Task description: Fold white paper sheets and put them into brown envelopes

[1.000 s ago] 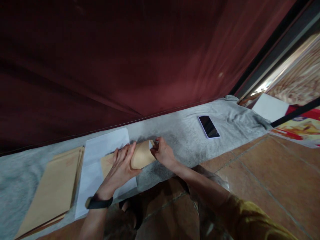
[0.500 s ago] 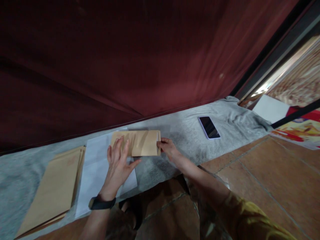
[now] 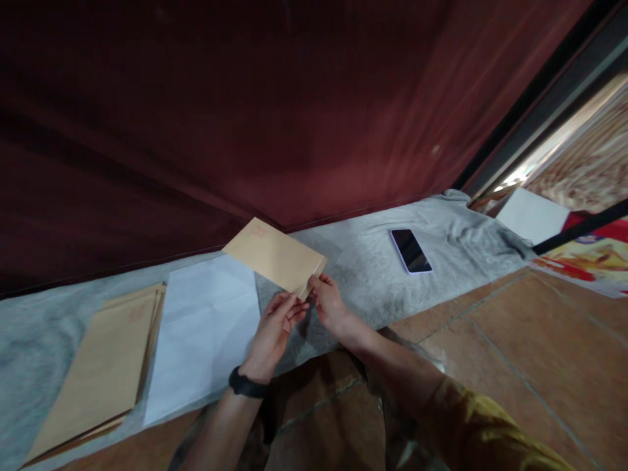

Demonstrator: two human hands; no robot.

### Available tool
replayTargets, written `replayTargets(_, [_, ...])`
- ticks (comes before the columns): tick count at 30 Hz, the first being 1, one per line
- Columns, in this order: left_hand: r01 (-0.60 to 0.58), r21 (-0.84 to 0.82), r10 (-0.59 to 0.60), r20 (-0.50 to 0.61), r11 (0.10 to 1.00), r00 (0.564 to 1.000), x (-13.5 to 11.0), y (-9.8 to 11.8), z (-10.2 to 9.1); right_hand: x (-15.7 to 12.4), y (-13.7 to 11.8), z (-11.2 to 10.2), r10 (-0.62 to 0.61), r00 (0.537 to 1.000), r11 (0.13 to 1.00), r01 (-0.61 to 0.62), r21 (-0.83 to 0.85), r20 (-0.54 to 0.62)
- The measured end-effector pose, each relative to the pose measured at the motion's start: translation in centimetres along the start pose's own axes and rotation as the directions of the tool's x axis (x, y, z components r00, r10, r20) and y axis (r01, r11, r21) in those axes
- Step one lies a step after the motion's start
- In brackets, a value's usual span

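A tan paper envelope (image 3: 275,254) with a faint red mark near its far corner is held tilted above the grey cloth. My left hand (image 3: 279,326) pinches its near corner, thumb on top and fingers beneath. At the short right end, by what looks like the flap, my right hand (image 3: 328,299) grips the edge between thumb and fingers. White sheets of paper (image 3: 203,333) lie flat to the left of my left hand. Farther left rests a stack of similar tan envelopes (image 3: 101,366).
Grey cloth (image 3: 353,255) covers the long narrow surface, and a phone (image 3: 411,250) lies on it at right. Behind hangs a dark red curtain (image 3: 294,131). Brown floor tiles (image 3: 530,340) run along the front; a printed box (image 3: 589,255) stands at far right.
The envelope has been lifted off the white paper and turned, its far end now pointing up and left. My left hand has moved right, from lying on the envelope to pinching its near corner.
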State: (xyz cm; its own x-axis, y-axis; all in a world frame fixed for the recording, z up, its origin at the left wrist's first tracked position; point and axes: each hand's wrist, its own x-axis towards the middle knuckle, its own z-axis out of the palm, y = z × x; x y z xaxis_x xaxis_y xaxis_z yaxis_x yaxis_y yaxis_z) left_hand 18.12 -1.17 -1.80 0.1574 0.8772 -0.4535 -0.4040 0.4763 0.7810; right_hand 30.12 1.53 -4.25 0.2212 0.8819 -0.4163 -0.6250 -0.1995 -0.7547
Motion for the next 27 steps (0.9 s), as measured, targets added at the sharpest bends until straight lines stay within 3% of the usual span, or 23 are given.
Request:
replayTargets(9, [-0.063, 0.076, 0.065, -0.028, 0.995, 0.997, 0.8, -0.3, 0.2, -0.3, 0.3, -0.5, 0.018, 0.998, 1.0, -0.019, 0.002, 0.061])
replayTargets(15, [-0.065, 0.188, 0.072, -0.033, 0.98, 0.997, 1.0, 0.9, -0.6, -0.3, -0.5, -1.5, 0.078, 0.983, 0.996, -0.071, -0.044, 0.167])
replayTargets(21, [-0.085, 0.345, 0.078, 0.034, 0.935, 0.996, 1.0, 2.1, -2.0, 0.1, -2.1, -3.2, 0.106, 0.979, 0.994, -0.099, -0.053, 0.172])
replayTargets(24, [-0.072, 0.405, 0.049, 0.068, 0.912, 0.997, 1.0, 2.6, -2.6, 0.3, -3.2, -4.1, 0.061, 0.99, 0.995, -0.05, -0.092, 0.127])
replayTargets(27, [-0.044, 0.453, 0.004, 0.088, 0.891, 0.996, 1.1, 2.8, -3.1, 0.9, -3.9, -4.9, -0.105, 0.991, 0.967, 0.12, -0.224, 0.078])
